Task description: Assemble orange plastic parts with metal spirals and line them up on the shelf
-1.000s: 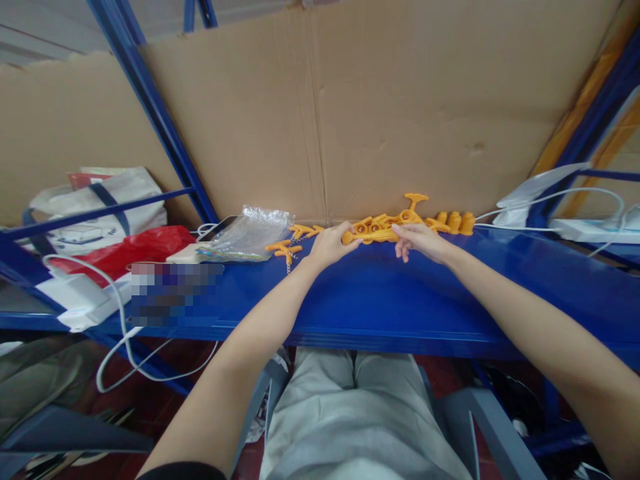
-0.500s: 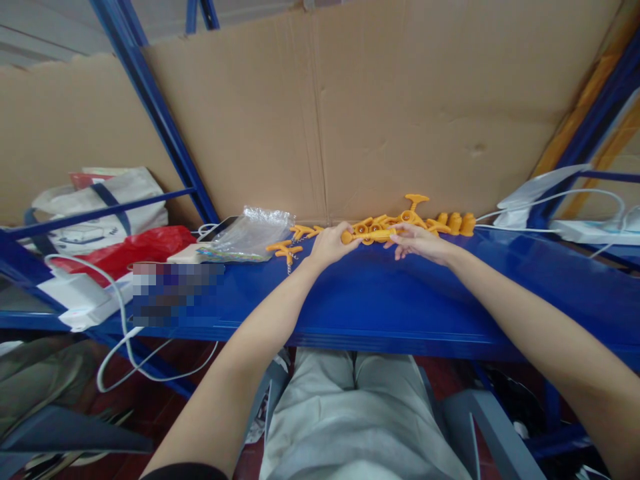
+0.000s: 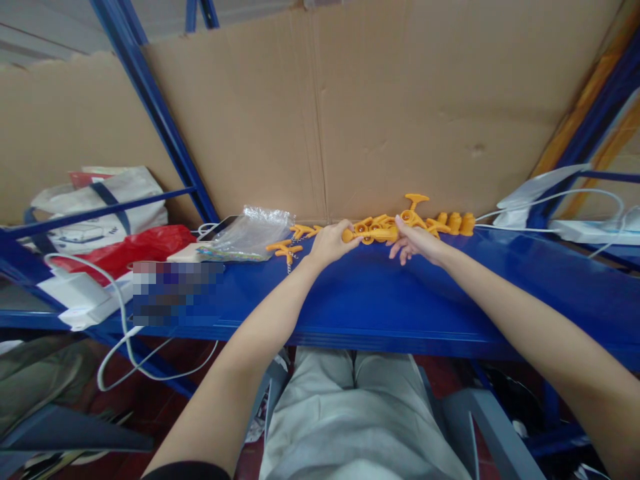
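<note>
My left hand (image 3: 333, 243) is closed around the left end of a yellow plastic corkscrew (image 3: 379, 235), held level above the blue shelf. At the corkscrew's right end is my right hand (image 3: 417, 243), thumb raised and fingers apart; whether it touches the plastic I cannot tell. Behind both hands lies a pile of yellow corkscrew parts (image 3: 369, 221), partly hidden by them. A yellow T-shaped handle (image 3: 417, 200) sticks up from the pile. Left of my left hand lie T-handles with metal spirals (image 3: 285, 249).
Several yellow caps (image 3: 455, 223) stand in a row on the blue shelf (image 3: 360, 300), right of the pile. A clear plastic bag (image 3: 250, 233), a red bag (image 3: 135, 252) and a white power strip (image 3: 87, 303) with cables are on the left. Cardboard (image 3: 400, 100) closes off the back.
My right thumb has swung up off the corkscrew and the right hand has turned, its fingers spreading. The left hand keeps its hold in nearly the same place.
</note>
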`<control>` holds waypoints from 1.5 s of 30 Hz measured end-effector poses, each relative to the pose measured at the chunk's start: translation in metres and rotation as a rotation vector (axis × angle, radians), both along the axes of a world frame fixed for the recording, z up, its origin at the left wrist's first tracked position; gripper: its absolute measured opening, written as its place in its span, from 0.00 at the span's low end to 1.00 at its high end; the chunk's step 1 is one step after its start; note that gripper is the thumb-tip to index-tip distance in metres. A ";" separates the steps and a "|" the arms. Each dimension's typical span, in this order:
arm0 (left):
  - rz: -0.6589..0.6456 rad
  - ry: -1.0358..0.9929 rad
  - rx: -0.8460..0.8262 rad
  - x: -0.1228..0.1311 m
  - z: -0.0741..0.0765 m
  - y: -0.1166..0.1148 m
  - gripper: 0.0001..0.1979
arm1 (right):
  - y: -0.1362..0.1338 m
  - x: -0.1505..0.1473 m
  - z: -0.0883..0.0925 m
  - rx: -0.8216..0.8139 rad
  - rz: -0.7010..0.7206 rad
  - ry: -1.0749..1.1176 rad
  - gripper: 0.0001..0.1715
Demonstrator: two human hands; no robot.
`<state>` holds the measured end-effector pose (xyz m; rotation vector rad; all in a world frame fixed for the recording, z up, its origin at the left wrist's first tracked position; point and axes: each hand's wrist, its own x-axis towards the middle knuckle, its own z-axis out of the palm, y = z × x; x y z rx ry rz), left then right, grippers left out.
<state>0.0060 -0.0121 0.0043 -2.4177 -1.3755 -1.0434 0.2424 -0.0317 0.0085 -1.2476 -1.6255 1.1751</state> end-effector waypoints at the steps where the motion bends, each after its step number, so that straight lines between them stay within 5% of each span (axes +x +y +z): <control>1: 0.008 -0.001 -0.005 0.000 0.000 0.001 0.13 | 0.000 0.001 0.000 -0.002 0.015 0.019 0.28; 3: 0.018 0.000 -0.011 0.000 0.000 0.001 0.14 | 0.000 0.002 0.000 0.030 0.032 0.062 0.16; 6: 0.018 0.012 0.003 -0.001 -0.001 0.001 0.14 | 0.001 0.003 -0.002 0.087 0.033 0.088 0.13; 11: -0.024 0.044 0.051 -0.001 -0.001 -0.001 0.14 | 0.002 0.000 -0.004 0.064 -0.007 0.030 0.27; 16: -0.044 0.013 0.068 0.000 -0.002 0.001 0.12 | 0.001 -0.001 -0.001 0.027 -0.033 0.011 0.31; 20: -0.014 -0.006 0.026 0.000 -0.001 0.002 0.13 | -0.002 0.001 0.004 0.062 -0.005 0.050 0.16; 24: -0.025 -0.003 0.040 0.000 -0.001 0.001 0.12 | -0.003 0.003 0.004 0.148 0.001 0.055 0.12; 33: -0.050 0.009 0.078 0.000 -0.003 0.000 0.12 | 0.002 0.003 -0.003 0.132 0.015 0.048 0.26; 42: -0.033 0.071 -0.041 0.000 0.005 -0.007 0.19 | -0.002 -0.006 0.010 -0.096 -0.134 0.386 0.10; 45: 0.108 0.078 -0.055 -0.008 0.010 -0.005 0.19 | 0.001 0.001 0.016 -0.065 -0.203 0.453 0.10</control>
